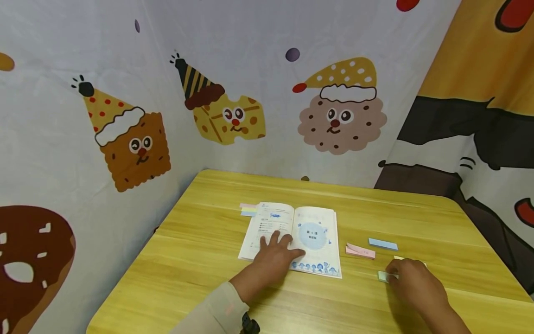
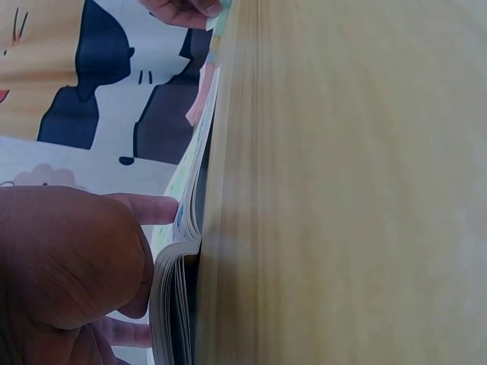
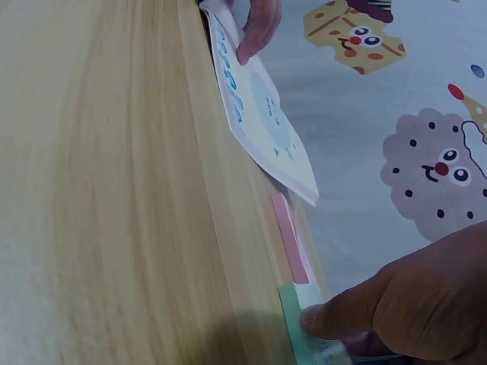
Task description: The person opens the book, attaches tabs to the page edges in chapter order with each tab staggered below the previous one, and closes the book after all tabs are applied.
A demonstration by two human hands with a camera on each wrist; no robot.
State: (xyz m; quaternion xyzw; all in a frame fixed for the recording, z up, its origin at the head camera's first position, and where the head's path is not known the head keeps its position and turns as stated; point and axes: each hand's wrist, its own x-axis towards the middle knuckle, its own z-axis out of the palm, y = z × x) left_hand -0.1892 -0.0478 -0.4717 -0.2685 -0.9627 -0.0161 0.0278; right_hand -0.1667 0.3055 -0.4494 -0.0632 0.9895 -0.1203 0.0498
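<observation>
An open book (image 1: 317,260) lies on the table, text on its left page and a blue circle on its right. My left hand (image 1: 273,255) rests across the lower pages with fingers spread, the thumb reaching onto the right page. To the right, my right hand (image 1: 419,283) pinches a green sticky note pad (image 3: 295,315), its thumb on the near side in the right wrist view. A yellow sticky pad (image 1: 398,258) shows partly behind that hand, which hides most of it. Pink, yellow and blue sticky tabs (image 1: 248,209) stick out from the book's left edge.
Between the book and my right hand lies a pink sticky pad (image 1: 360,251), its top strip lifted a little. A blue sticky pad (image 1: 383,244) lies farther back. The wooden table (image 1: 175,260) meets a cartoon-printed cloth (image 1: 267,157) at its back edge.
</observation>
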